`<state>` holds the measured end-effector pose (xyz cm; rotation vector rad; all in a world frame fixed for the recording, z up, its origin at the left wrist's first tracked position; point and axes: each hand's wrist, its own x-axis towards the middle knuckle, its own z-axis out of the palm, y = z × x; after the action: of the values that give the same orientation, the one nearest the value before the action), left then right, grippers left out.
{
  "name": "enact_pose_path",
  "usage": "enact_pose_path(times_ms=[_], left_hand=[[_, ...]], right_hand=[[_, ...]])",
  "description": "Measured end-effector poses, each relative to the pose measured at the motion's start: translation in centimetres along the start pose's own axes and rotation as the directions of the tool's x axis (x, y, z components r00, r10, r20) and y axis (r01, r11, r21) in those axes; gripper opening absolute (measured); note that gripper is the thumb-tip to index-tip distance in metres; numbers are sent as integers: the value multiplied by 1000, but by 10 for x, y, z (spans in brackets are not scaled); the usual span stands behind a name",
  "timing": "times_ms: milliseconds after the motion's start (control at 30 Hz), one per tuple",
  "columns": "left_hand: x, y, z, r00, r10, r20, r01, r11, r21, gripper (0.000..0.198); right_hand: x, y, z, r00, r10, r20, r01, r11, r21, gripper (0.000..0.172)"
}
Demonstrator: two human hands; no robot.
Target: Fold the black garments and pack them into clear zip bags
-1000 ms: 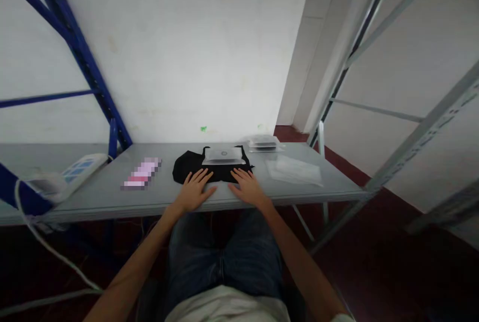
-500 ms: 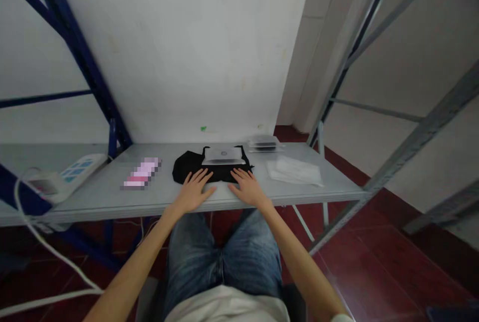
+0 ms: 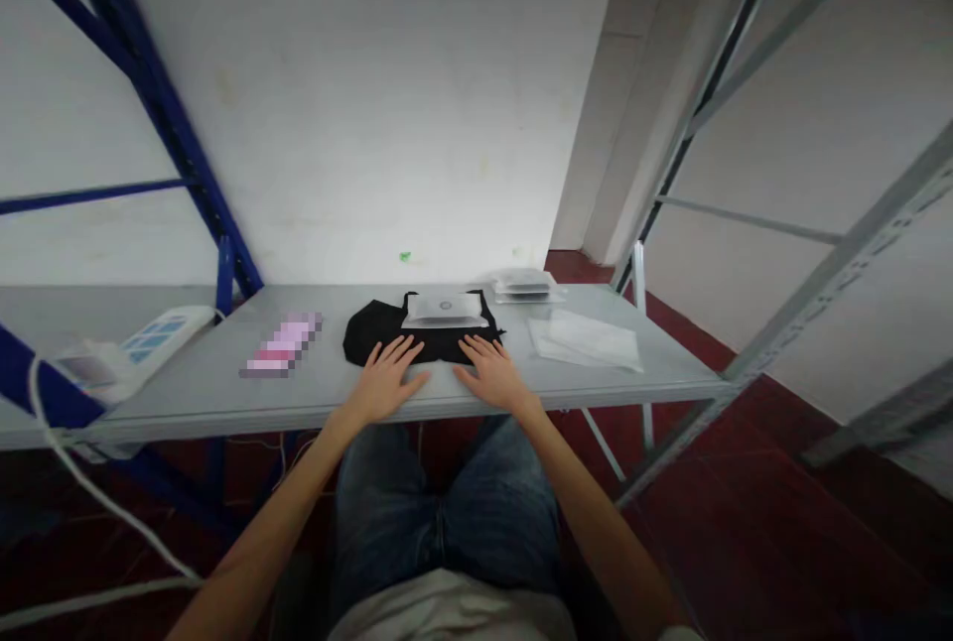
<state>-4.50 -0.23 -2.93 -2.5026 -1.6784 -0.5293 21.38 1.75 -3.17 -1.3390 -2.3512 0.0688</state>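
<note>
The left hand (image 3: 383, 389) and right hand (image 3: 492, 378) lie palm down, fingers spread, gripping nothing, fingertips on one black cloth (image 3: 370, 325) at the middle near side of the tabletop (image 3: 670, 363). On its far part sits one frosted pouch (image 3: 445, 309), contents unclear. Far right, stacked pouches (image 3: 525, 286) show something dark inside, number unclear; nearer, at least two flat translucent bags (image 3: 592, 336).

Black cloth (image 3: 368, 323): partly covered by your left hand (image 3: 383, 385) and right hand (image 3: 492, 375). Pack (image 3: 424, 312) just beyond your hands: round mark (image 3: 445, 306) too small to make out. Pink item (image 3: 283, 343), left of your left hand: pixelated, unidentifiable. Stack (image 3: 525, 286) beyond your right hand: contents unclear. Your forearms (image 3: 269, 524) and the cable (image 3: 96, 597) well left of your hands: cut off.
</note>
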Motion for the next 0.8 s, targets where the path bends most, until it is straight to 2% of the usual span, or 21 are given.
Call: enact_pose_path(times_ms=[600,800], left_hand=[[1,-2,2,1000,0,-5,0,1000,-1,66],[0,4,-4,999,-10,-40,10,1000,-3,59]], right_hand=[[1,1,0,1000,5,11,-5,1000,-7,60],[1,-2,-2,999,32,43,-31,999,-12,59]])
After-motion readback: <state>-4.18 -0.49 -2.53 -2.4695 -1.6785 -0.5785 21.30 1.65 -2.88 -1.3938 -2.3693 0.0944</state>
